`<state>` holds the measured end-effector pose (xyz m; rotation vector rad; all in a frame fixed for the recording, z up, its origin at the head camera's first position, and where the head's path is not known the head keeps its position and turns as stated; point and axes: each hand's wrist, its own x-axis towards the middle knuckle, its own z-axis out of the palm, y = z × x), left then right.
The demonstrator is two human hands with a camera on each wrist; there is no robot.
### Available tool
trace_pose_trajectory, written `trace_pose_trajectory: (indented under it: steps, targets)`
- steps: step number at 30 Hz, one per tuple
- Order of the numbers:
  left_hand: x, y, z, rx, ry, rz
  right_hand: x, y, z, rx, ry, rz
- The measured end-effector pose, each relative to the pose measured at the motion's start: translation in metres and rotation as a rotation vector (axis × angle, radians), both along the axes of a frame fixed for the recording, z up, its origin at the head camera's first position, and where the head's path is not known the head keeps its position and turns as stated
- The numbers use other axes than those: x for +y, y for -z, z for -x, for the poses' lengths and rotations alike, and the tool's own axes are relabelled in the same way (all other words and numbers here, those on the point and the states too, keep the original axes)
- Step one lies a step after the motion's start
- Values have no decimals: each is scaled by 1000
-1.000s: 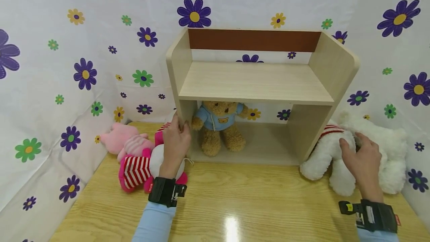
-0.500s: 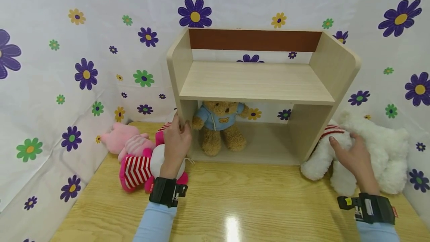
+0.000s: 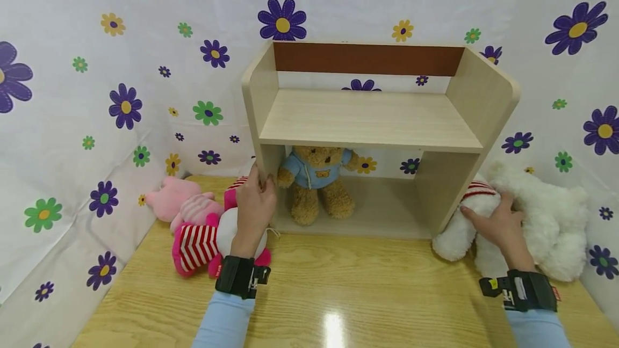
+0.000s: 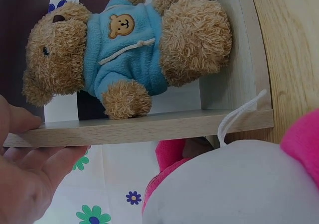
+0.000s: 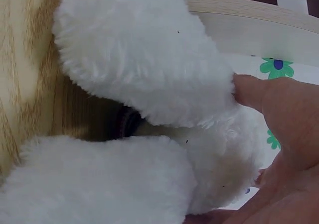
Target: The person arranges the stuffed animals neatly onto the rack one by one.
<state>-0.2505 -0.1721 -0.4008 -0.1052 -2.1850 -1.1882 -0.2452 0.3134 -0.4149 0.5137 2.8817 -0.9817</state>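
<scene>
My left hand [image 3: 253, 208] grips the left side panel of a pale wooden shelf [image 3: 369, 117], thumb inside and fingers outside in the left wrist view. Inside the lower compartment a brown teddy bear [image 3: 316, 176] in a blue hoodie sits near that hand, its head partly hidden by the upper board. At the shelf's right side, my right hand [image 3: 505, 230] holds a white plush toy [image 3: 456, 238] with a red-striped top. The right wrist view shows the thumb on one side of its fluffy white body [image 5: 134, 59] and fingers round the other.
Left of the shelf lie a pink plush pig [image 3: 171, 197] and a pink-and-white plush toy [image 3: 195, 248] with red stripes. Another white fluffy plush [image 3: 561, 230] lies at the far right. Everything stands on a wooden table [image 3: 358, 289] before a flower-print cloth [image 3: 159, 9].
My right hand has moved left across the white plush toys and taken hold of the one with the striped top. My left hand keeps its grip on the shelf panel.
</scene>
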Motion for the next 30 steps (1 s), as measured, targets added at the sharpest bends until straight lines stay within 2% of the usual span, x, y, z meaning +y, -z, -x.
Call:
trace_pose_trajectory:
  steps: [16, 30]
  targets:
    - [0, 3, 1, 8, -10, 13, 0, 14, -1, 63, 72, 56]
    - [1, 3, 0, 0, 7, 2, 0, 14, 7, 21, 88, 40]
